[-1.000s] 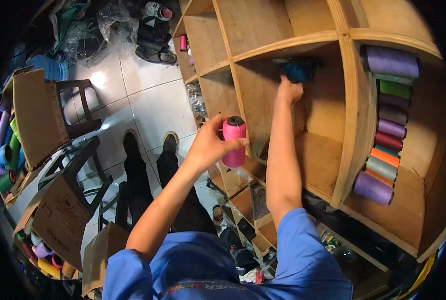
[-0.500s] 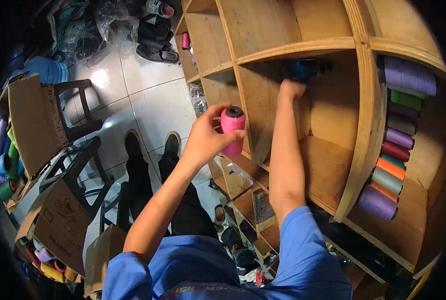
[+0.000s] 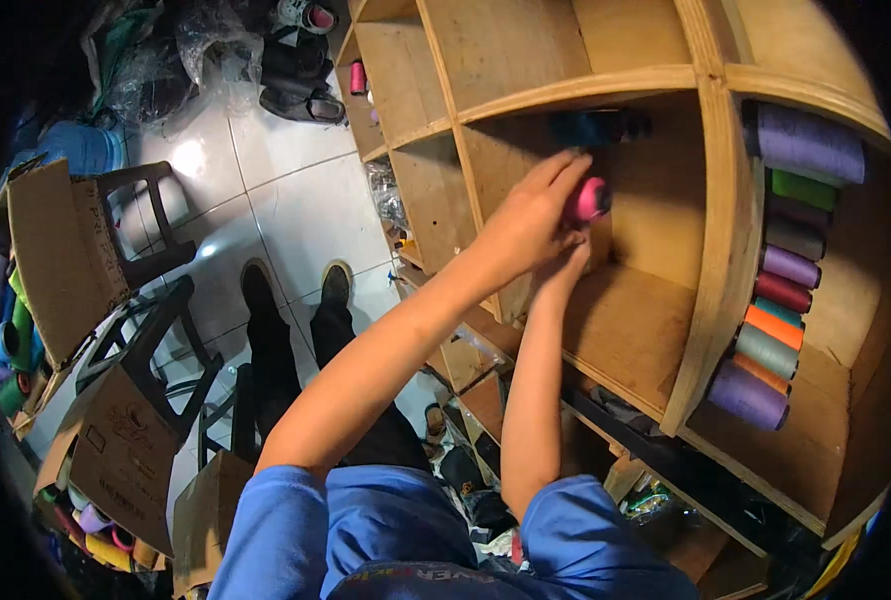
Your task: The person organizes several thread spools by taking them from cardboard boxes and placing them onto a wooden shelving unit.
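Note:
My left hand (image 3: 536, 215) is closed around a bright pink thread spool (image 3: 591, 199), which lies tilted with its dark core end showing. It is held at the mouth of a wooden shelf compartment. Just below it my right hand (image 3: 569, 258) reaches up close to the left hand. The left hand and spool hide its fingers, so I cannot tell whether it touches the spool. Deeper in the same compartment, in shadow, sits a dark blue-teal spool (image 3: 588, 128), apart from both hands.
Purple, green, red, orange and grey spools (image 3: 767, 350) line the compartment on the right, behind a wooden divider (image 3: 711, 260). Cardboard boxes (image 3: 118, 455) with thread spools and black plastic stools (image 3: 156, 225) stand at left. Shoes (image 3: 301, 100) and plastic bags lie on the tiled floor.
My left hand has carried the pink spool rightward and up to the compartment. My right hand has drawn back from the blue-teal spool, down toward the left hand.

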Motion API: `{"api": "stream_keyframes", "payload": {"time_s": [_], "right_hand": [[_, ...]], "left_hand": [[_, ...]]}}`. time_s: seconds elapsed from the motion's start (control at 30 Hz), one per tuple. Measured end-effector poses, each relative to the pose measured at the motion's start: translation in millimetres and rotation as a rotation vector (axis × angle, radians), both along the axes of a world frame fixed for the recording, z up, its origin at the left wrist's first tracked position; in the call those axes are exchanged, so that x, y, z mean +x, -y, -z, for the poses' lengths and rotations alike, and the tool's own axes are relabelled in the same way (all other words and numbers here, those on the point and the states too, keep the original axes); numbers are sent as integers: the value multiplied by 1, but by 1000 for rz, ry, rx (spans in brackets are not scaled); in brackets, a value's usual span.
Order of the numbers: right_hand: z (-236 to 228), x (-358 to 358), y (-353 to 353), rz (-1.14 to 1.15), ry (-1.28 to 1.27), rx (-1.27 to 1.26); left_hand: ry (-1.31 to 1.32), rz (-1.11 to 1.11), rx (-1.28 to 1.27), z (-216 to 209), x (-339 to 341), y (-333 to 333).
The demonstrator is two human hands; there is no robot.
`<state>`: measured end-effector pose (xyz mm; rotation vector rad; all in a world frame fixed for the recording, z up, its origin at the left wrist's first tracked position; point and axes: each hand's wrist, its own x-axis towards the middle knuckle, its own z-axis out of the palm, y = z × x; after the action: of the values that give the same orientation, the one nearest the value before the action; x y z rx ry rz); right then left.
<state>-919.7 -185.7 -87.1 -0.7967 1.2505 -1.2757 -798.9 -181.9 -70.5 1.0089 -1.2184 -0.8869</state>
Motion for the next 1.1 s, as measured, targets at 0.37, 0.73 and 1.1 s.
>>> {"api": "stream_keyframes", "payload": {"time_s": [0.37, 0.73, 1.1], "right_hand": [[21, -67, 161, 535, -475, 214], [70, -141, 294, 127, -667, 259], [44, -59, 151, 298, -725, 142]], "left_hand": [[563, 91, 192, 96, -61, -22], [997, -113, -26, 102, -75, -29], [344, -66, 59, 85, -50, -41]]}}
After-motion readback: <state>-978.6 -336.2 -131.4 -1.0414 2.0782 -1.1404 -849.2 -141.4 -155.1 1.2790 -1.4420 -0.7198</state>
